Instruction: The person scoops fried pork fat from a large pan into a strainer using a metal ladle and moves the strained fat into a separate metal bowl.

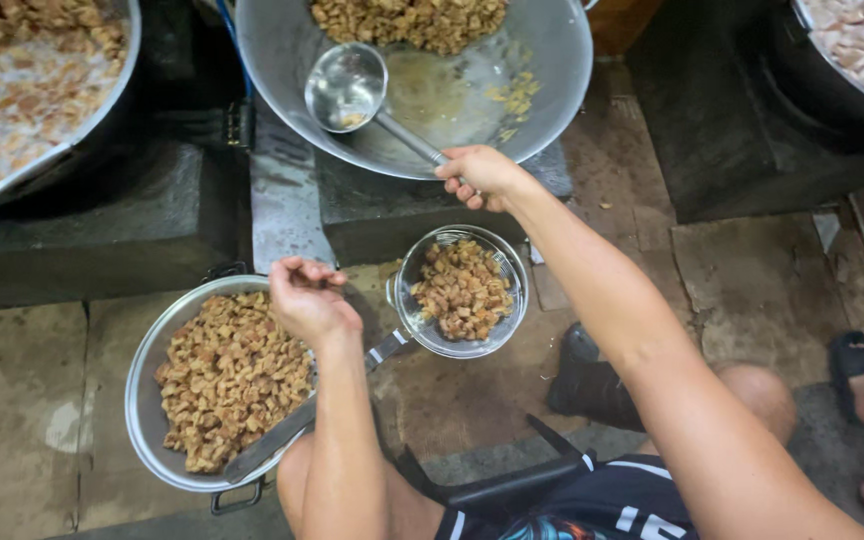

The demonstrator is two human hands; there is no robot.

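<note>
Right hand (480, 176) grips 1 ladle (348, 88); left hand (307, 297) over 1 basin (144, 400).

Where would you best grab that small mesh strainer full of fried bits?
By its flat metal handle, which sticks out from the strainer at its lower left, toward the big bowl of fried pieces. Come from that side, probably with the left hand, which hovers just above it; the basket itself is full and likely hot.
</note>
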